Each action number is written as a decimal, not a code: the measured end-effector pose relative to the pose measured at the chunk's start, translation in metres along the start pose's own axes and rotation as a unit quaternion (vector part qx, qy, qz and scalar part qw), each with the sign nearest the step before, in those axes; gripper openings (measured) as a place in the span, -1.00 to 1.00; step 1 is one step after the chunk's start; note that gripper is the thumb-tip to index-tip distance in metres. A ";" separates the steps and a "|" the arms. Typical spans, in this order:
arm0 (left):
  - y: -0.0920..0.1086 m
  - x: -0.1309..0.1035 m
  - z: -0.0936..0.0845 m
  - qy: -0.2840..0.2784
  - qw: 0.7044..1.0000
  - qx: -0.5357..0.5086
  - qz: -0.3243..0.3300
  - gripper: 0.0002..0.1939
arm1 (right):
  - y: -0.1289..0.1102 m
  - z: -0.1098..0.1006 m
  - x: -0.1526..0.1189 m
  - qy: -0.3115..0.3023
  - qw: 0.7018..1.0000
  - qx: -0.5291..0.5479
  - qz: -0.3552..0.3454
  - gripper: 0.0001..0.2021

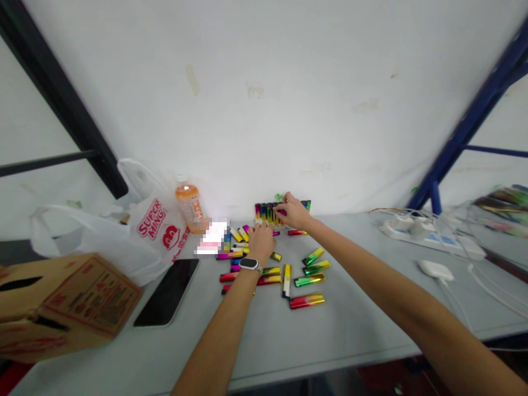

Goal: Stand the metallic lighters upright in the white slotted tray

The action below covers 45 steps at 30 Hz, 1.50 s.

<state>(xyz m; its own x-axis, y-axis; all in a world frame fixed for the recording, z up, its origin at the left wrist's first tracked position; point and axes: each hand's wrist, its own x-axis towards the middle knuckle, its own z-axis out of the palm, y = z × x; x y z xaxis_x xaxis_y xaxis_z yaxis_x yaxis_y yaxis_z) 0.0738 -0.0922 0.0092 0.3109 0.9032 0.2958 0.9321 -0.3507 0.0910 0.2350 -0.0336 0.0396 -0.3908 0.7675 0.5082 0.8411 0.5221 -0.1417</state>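
Observation:
Several multicoloured lighters (263, 212) stand upright in a row near the wall. My right hand (295, 213) reaches in from the right, its fingers pinched on a lighter in this row. Just in front of the row is my left hand (260, 242), wearing a watch (249, 264). Its fingers are bent together by the bases of the upright lighters; what they hold, if anything, is hidden. Loose lighters lie around and under the left wrist, among them a green one (309, 280), a yellow-and-white one (286, 279) and a red-and-yellow one (307, 300).
To the left are a cardboard box (78, 300), a white plastic bag (140, 236), an orange drink bottle (190, 206) and a black phone (168, 292). A power strip (437, 240) and a white charger (436, 270) with cables lie right. A wall (264, 126) bounds the table behind.

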 end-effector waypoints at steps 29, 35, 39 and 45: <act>0.053 -0.048 -0.014 0.009 0.670 -0.705 -0.231 -0.52 | -0.054 -0.004 -0.108 0.183 0.897 0.359 0.183 -0.62; 0.052 -0.049 -0.016 -0.047 0.633 -0.739 -0.225 -0.45 | -0.054 -0.005 -0.108 0.180 0.895 0.367 0.181 -0.58; 0.054 -0.048 -0.014 0.003 0.679 -0.696 -0.233 -0.56 | -0.055 -0.006 -0.108 0.172 0.894 0.370 0.183 -0.56; 0.052 -0.047 -0.007 0.025 0.705 -0.683 -0.190 -0.40 | -0.064 -0.010 -0.108 0.171 0.886 0.388 0.189 -0.57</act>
<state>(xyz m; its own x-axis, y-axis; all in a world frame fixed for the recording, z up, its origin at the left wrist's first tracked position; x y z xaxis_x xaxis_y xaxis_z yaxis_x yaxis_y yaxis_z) 0.1062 -0.1540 0.0065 0.0482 0.9983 0.0330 -0.1128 -0.0274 0.9932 0.2272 -0.1532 0.0019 0.1111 0.8537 0.5088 0.3259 0.4523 -0.8302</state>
